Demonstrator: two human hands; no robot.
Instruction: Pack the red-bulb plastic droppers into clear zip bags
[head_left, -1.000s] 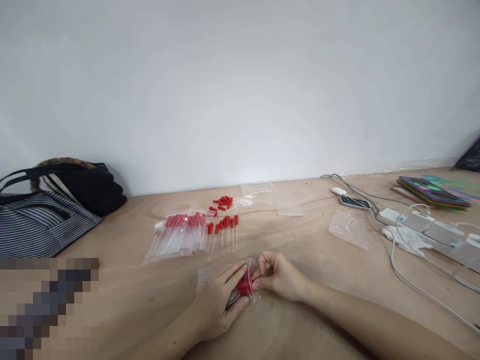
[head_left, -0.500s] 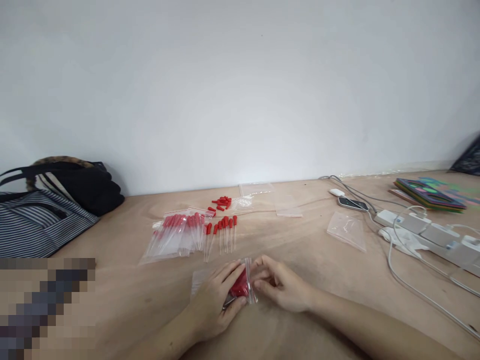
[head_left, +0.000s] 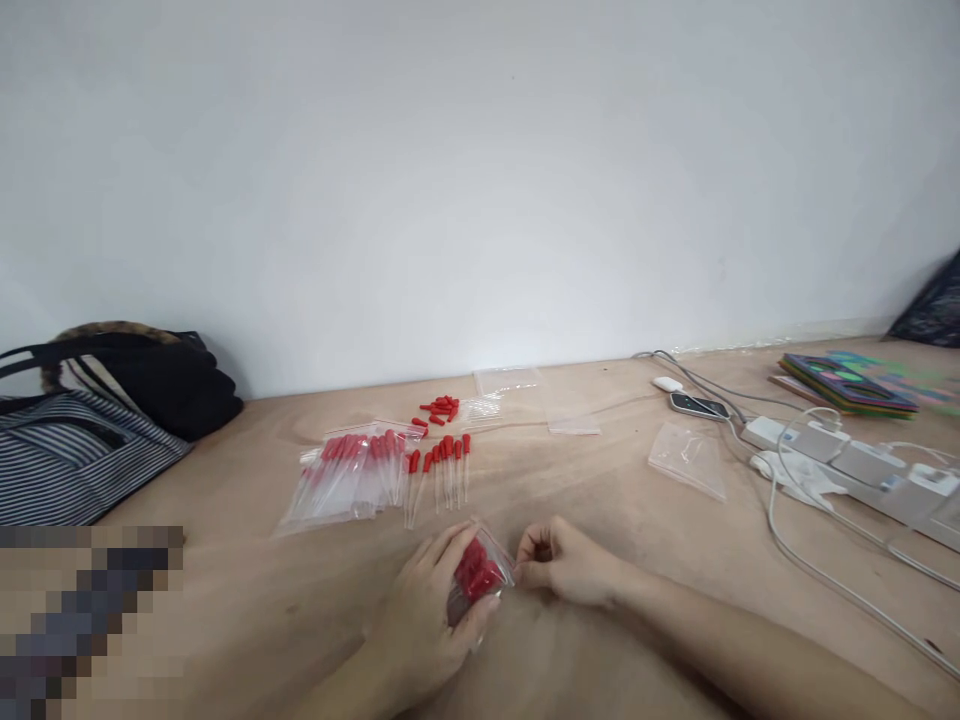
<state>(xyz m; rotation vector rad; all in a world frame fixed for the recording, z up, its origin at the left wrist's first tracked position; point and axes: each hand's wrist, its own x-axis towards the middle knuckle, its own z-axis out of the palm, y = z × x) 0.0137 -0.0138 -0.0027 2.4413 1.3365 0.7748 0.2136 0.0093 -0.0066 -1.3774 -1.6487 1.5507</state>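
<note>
My left hand (head_left: 427, 595) is curled over a small clear zip bag (head_left: 480, 578) near the table's front, fingers on its far side and thumb on the near side. Red rubber bulbs show through the plastic; the bag's lower end is hidden under my palm. At the bag's right corner my right hand (head_left: 562, 565) is closed in a pinch on the zip edge. Just beyond lie several glass droppers with red bulbs (head_left: 448, 460). To their left, filled zip bags of droppers (head_left: 349, 475) overlap in a pile.
Loose red bulbs (head_left: 442, 408) and thin clear tubes (head_left: 481, 410) lie toward the wall. Flat clear bags (head_left: 686, 460) rest on the wooden table. At right are a power strip (head_left: 855, 460) with cables, a small dark device (head_left: 697, 405) and colourful boards (head_left: 847, 385). A striped bag (head_left: 82, 450) stands left.
The zip bag has turned so its zip edge slants, and more of the red bulbs show. My right hand has closed from loosely curved fingers into a pinch at the bag's corner.
</note>
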